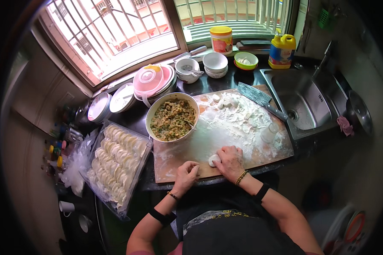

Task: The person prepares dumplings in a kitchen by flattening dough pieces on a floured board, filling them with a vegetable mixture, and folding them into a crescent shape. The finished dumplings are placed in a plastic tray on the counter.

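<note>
My left hand (187, 174) hovers at or rests on the front edge of the floured wooden board (169, 162), its fingers curled; whether anything is inside them is hidden. Just right of it, my right hand (231, 162) has its thumb and forefinger on a small round of white dough (214, 160) lying on the board. Loose flour (239, 118) covers much of the board, with several dough pieces (226, 102) towards the back. A clear glass cylinder, perhaps a bottle (269, 133), lies in the flour to the right. Behind my left hand stands a bowl of chopped filling (172, 119).
Rows of dumplings (118, 159) fill a plastic-covered tray at left. A cleaver (261, 100) lies across the board's back right corner, beside the steel sink (306, 98). Stacked bowls (215, 63), a pink lidded container (151, 79) and a yellow jug (281, 51) line the window side.
</note>
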Motion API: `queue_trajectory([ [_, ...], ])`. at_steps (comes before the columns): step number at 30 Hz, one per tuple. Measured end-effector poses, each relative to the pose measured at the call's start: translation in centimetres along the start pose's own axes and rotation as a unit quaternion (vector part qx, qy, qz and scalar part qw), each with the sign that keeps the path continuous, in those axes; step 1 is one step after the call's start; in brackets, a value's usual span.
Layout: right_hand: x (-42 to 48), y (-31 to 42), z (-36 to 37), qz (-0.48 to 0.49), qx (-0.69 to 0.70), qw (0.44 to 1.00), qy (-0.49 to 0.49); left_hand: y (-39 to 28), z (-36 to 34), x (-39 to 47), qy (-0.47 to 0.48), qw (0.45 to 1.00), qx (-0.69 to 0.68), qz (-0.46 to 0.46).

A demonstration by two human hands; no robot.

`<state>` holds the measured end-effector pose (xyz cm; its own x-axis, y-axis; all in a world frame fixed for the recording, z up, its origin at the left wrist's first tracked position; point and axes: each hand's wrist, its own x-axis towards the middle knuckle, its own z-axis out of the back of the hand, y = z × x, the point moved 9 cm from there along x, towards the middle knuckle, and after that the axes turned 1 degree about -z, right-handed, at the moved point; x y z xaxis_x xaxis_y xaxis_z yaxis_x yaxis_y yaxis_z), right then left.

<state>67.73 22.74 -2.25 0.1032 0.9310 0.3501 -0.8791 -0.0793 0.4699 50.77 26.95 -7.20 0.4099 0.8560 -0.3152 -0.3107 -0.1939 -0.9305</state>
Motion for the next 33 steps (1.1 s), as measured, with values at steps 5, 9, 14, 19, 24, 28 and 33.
queue_trajectory([
  [5,0.2,-1.2,-0.8,-0.084,0.065,0.994,0.02,1.1,-3.2,-1.0,0.125,0.977,-0.114,0.132],
  [9,-0.4,-1.5,-1.7,-0.129,0.149,0.978,0.062,1.8,-5.2,-1.2,0.177,0.938,-0.234,0.184],
  [14,-0.8,4.2,1.4,0.08,0.116,0.99,0.013,1.6,-6.9,-1.1,0.228,0.857,-0.408,0.218],
  [19,-2.5,5.3,4.2,0.125,0.205,0.97,-0.019,0.5,-6.5,-0.9,0.236,0.838,-0.462,0.17],
  [24,-4.3,-0.5,5.8,-0.068,0.221,0.973,-0.021,-2.4,-4.7,-0.6,0.234,0.879,-0.402,0.103],
  [28,-4.5,-1.6,6.1,-0.089,0.241,0.966,-0.015,-2.0,-5.2,0.4,0.218,0.894,-0.38,0.096],
  [33,-4.2,-2.0,5.5,-0.074,0.225,0.971,-0.003,-1.2,-6.3,0.8,0.197,0.939,-0.248,0.13],
])
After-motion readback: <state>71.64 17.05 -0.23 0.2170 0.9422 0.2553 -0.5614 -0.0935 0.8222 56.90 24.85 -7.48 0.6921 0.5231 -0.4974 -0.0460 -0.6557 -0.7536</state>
